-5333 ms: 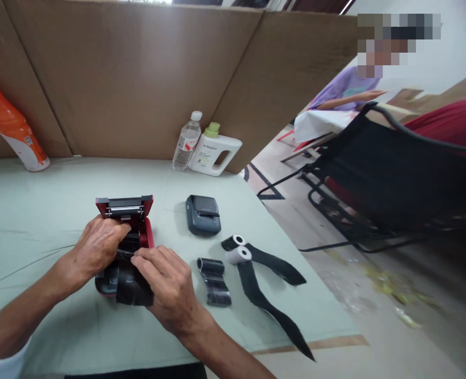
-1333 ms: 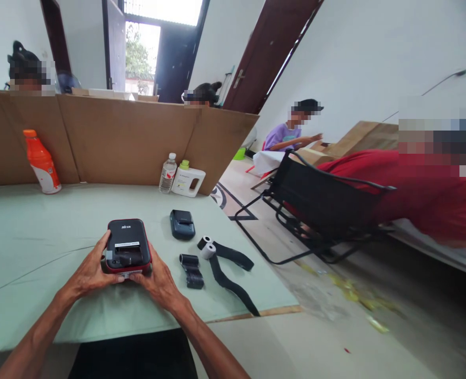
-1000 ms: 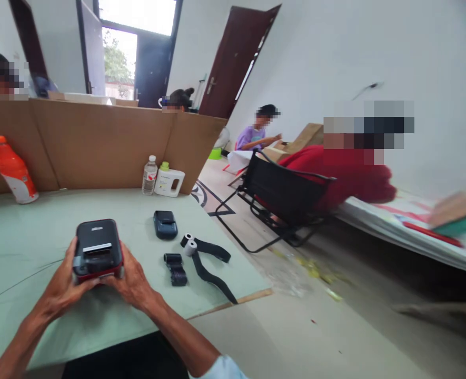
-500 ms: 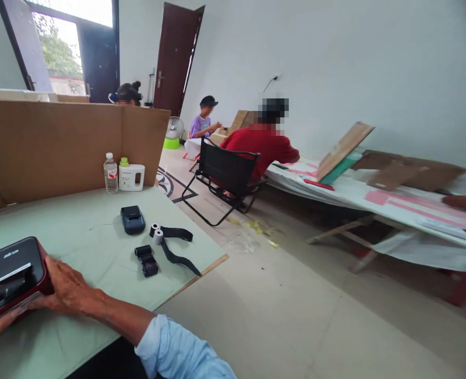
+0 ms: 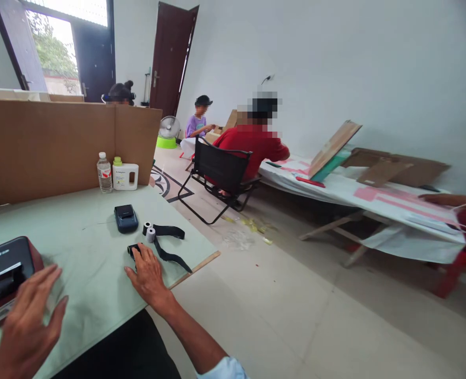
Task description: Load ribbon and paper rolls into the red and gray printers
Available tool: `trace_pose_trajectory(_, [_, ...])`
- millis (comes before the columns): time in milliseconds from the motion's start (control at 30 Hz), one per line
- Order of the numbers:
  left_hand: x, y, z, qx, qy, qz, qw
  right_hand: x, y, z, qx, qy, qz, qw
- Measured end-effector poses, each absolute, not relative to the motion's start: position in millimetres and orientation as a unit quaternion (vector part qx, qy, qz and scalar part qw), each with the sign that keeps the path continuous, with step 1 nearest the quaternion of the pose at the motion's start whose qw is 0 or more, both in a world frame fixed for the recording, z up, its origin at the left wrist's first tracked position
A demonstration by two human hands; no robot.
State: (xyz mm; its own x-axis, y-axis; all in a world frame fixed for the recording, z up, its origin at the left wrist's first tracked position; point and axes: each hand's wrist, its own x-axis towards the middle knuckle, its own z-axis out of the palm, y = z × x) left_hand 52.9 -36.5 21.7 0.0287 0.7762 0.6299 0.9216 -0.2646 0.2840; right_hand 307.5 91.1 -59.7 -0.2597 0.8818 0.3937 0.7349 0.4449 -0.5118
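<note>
My left hand (image 5: 33, 316) is raised with its fingers stretched out, just in front of the black and dark red boxy device (image 5: 7, 271), a printer by its look. Part of that device lies behind the hand, and its left side is cut off by the picture edge. My right hand (image 5: 148, 273) lies over a black ribbon roll (image 5: 131, 251), thumb and fingers apart, covering most of it. Beyond it are two small white-cored rolls (image 5: 150, 234) with black strips (image 5: 171, 257) trailing from them. A small dark handheld printer-like device (image 5: 126, 218) sits farther back.
A water bottle (image 5: 105, 173) and a white jug (image 5: 125, 176) with a green cap stand before the cardboard screen (image 5: 55, 150). The table's right edge (image 5: 201, 266) drops to the floor. A person in red sits on a black folding chair (image 5: 220, 163) near a long covered table (image 5: 375, 202).
My right hand has left the dark red device and moved right onto the black ribbon roll. My left hand has come further into view, up beside the device. The view has shifted slightly.
</note>
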Motion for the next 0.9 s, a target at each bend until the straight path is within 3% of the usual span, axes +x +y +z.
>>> trace_pose_trajectory(200, [79, 30, 15, -0.763, -0.588, -0.265, 0.048, 306, 89, -76, -0.499, -0.779, 0.113, 0.363])
trace_pose_trajectory(500, [97, 171, -3, -0.751, -0.594, -0.262, -0.118, 303, 118, -49, -0.474, -0.763, 0.152, 0.413])
trace_pose_trajectory(667, [105, 237, -7, -0.759, -0.576, -0.262, -0.155, 294, 140, -48, -0.481, -0.750, 0.209, 0.403])
trace_pose_trajectory(900, [97, 275, -24, -0.807, -0.509, -0.252, -0.162, 295, 133, -60, -0.471, -0.763, 0.197, 0.395])
